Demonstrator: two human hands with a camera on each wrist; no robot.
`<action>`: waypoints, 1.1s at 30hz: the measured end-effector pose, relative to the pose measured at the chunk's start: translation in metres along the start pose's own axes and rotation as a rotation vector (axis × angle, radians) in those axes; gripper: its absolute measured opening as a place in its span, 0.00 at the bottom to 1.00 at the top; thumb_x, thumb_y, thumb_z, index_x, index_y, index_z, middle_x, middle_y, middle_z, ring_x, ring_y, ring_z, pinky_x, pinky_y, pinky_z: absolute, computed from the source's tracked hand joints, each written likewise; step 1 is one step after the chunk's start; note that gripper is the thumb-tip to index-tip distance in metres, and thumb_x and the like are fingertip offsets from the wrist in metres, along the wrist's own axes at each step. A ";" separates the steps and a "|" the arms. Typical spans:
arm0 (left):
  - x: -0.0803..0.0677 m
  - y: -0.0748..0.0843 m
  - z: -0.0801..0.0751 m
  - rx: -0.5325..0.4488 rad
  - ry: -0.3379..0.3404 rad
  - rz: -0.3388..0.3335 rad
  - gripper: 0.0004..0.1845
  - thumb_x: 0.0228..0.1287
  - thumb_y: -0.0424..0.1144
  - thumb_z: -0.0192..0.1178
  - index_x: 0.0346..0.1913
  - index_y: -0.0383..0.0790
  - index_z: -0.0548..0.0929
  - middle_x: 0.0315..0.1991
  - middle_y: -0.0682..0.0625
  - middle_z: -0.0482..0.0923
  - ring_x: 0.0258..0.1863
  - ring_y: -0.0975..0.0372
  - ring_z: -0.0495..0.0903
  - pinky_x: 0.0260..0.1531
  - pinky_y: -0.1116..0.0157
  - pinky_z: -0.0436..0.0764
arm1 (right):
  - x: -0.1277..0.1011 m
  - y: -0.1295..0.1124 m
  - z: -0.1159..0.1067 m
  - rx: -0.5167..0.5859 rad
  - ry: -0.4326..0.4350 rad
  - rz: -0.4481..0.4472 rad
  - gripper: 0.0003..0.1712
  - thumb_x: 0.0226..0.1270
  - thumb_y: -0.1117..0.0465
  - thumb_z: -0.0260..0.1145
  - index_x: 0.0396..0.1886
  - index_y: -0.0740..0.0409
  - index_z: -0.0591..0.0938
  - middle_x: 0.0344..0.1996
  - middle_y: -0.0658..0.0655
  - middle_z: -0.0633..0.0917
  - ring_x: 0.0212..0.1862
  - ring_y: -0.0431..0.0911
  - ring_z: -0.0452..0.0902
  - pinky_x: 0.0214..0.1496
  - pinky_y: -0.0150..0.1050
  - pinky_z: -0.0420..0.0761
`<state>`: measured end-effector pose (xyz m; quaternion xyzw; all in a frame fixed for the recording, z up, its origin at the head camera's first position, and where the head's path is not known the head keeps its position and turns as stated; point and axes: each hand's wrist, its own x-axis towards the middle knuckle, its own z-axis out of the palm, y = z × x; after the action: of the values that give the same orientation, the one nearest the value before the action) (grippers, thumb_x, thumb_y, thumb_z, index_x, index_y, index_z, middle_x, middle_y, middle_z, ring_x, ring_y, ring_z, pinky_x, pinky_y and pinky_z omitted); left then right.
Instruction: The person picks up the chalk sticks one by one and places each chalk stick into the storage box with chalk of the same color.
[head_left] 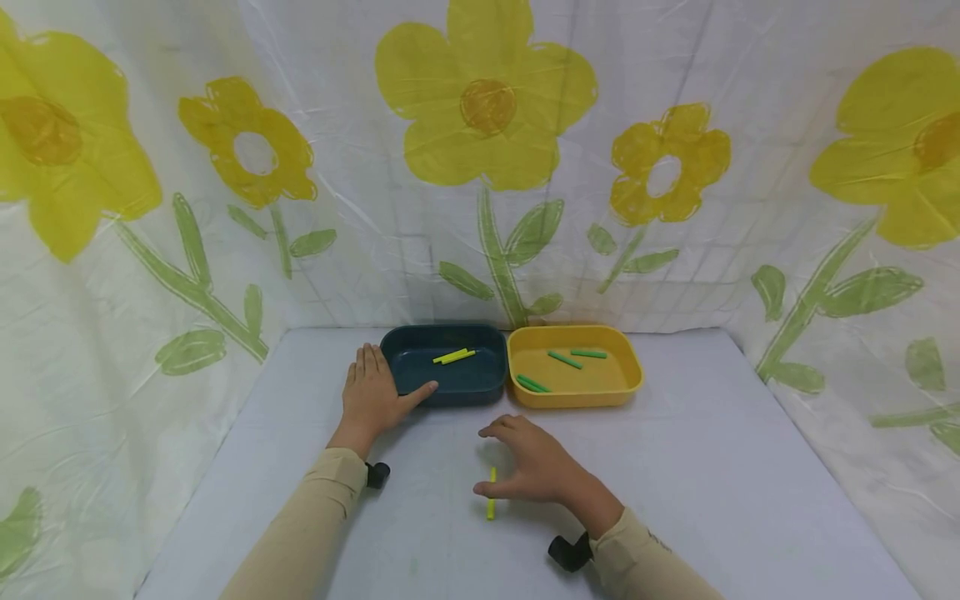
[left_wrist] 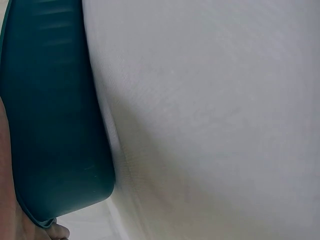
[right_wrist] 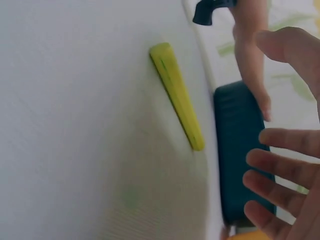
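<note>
1. One yellow stick [head_left: 491, 492] lies flat on the white table [head_left: 712, 467], loose, under your right hand [head_left: 534, 468]. In the head view it shows between your thumb, which reaches toward its 3 o'clock side, and your spread fingers [head_left: 501, 429] up at its 12 o'clock.
2. The right wrist view shows the yellow stick [right_wrist: 177, 95] on the cloth with your fingers [right_wrist: 280, 170] hanging apart from it; no fingertip touches it there. Whether the thumb tip meets it in the head view you cannot tell, since the two sit very close.
3. Your right hand's fingers are straight to loosely bent and fanned wide; they hold nothing.
4. The stick's long axis runs from 6 to 12 o'clock in the head view, almost straight away from you, its far end pointing toward the gap between the two trays.
5. Your left hand [head_left: 372, 392] rests flat on the table with its fingers straight and together, lying along the 9 o'clock side of the blue tray [head_left: 408, 379], and its thumb lies against the tray's near wall. It curls round nothing.
6. Two yellow sticks [head_left: 454, 356] lie side by side in the blue tray. The left wrist view shows only that tray's outer wall [left_wrist: 50, 125] against the table.
7. The yellow tray [head_left: 626, 379] stands touching the blue one at its 3 o'clock side and holds a few green sticks [head_left: 564, 359].
8. A flowered curtain [head_left: 480, 125] hangs behind the table at 12 o'clock.
</note>
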<state>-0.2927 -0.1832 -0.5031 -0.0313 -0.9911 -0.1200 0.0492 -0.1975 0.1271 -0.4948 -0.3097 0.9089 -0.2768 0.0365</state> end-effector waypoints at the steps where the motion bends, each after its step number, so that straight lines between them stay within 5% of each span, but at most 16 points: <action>1: 0.000 0.000 0.000 0.001 -0.001 -0.001 0.79 0.55 0.92 0.40 0.83 0.20 0.42 0.84 0.24 0.40 0.86 0.35 0.41 0.84 0.39 0.48 | 0.000 0.000 0.001 -0.008 -0.018 0.008 0.47 0.57 0.23 0.73 0.67 0.47 0.83 0.62 0.45 0.83 0.64 0.42 0.77 0.69 0.51 0.81; 13: -0.001 -0.001 0.000 -0.020 0.002 0.008 0.78 0.57 0.91 0.42 0.82 0.20 0.43 0.84 0.24 0.41 0.85 0.34 0.42 0.84 0.39 0.48 | -0.008 0.002 0.009 -0.123 -0.170 0.042 0.47 0.51 0.22 0.76 0.65 0.42 0.84 0.64 0.47 0.81 0.65 0.45 0.76 0.69 0.51 0.80; 33: -0.001 0.000 -0.001 -0.027 0.000 0.010 0.78 0.56 0.91 0.42 0.82 0.20 0.42 0.84 0.24 0.40 0.85 0.34 0.42 0.84 0.39 0.48 | -0.012 0.001 0.011 -0.168 -0.154 0.021 0.41 0.52 0.26 0.78 0.59 0.47 0.86 0.63 0.50 0.83 0.66 0.48 0.76 0.69 0.54 0.79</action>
<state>-0.2920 -0.1834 -0.5026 -0.0370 -0.9892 -0.1331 0.0494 -0.1856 0.1298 -0.5062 -0.3226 0.9266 -0.1745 0.0829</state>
